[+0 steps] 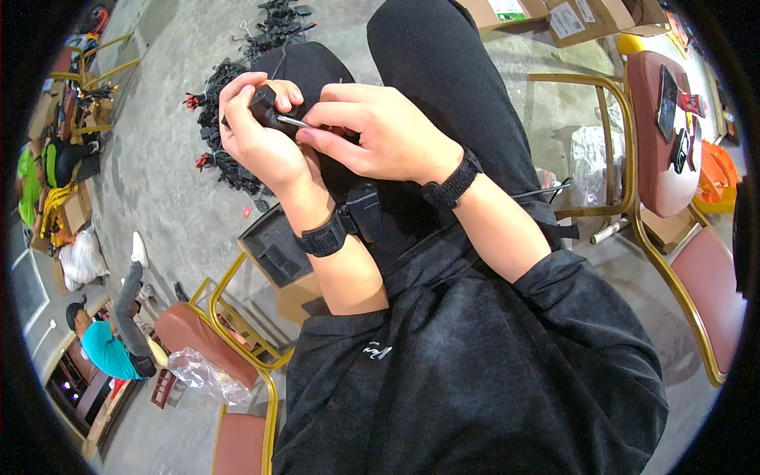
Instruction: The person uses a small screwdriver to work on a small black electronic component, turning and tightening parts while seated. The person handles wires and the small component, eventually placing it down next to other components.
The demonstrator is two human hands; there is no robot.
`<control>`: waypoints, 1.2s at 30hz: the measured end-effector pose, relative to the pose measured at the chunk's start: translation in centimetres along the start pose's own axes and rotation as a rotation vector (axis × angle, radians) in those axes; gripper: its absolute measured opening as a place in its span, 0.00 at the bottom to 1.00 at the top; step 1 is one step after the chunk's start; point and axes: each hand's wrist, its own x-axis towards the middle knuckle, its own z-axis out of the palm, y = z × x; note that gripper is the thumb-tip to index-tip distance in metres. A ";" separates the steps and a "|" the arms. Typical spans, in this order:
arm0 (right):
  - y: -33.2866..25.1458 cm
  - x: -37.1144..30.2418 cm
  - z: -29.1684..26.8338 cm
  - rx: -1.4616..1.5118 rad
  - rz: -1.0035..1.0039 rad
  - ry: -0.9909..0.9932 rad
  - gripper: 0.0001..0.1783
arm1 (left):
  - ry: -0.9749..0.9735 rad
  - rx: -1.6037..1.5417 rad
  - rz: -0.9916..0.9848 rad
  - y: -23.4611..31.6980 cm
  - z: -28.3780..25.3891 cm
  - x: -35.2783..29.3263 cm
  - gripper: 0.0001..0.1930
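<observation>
My left hand (265, 142) curls round a black-handled tool with a thin silver shaft (293, 120), much like a screwdriver. Its black end rests between the thumb and fingers, and part of it is hidden in the palm. The thumb and fingers of my right hand (376, 131) pinch close to the far end of the silver shaft, so its tip is covered. Both hands are held together above my lap, with a black strap on each wrist. Whether something small sits between the right fingertips, I cannot make out.
Bundles of black cables (226, 119) lie on the concrete floor beyond my left hand. A chair (665, 134) with a phone on its seat stands at right, another chair (198, 332) at lower left. Cardboard boxes (582, 20) are far right. Another person (111, 348) is at left.
</observation>
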 end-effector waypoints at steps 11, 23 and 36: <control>0.0 0.0 0.2 -0.021 0.039 -0.021 0.11 | 0.010 0.036 0.016 0.1 0.2 -0.1 0.09; 0.2 -0.1 0.5 -0.027 0.019 -0.013 0.11 | -0.010 0.057 0.026 -0.1 -0.1 0.0 0.10; 0.3 -0.2 0.5 -0.022 0.017 -0.004 0.09 | -0.043 0.147 -0.006 0.1 0.0 -0.1 0.10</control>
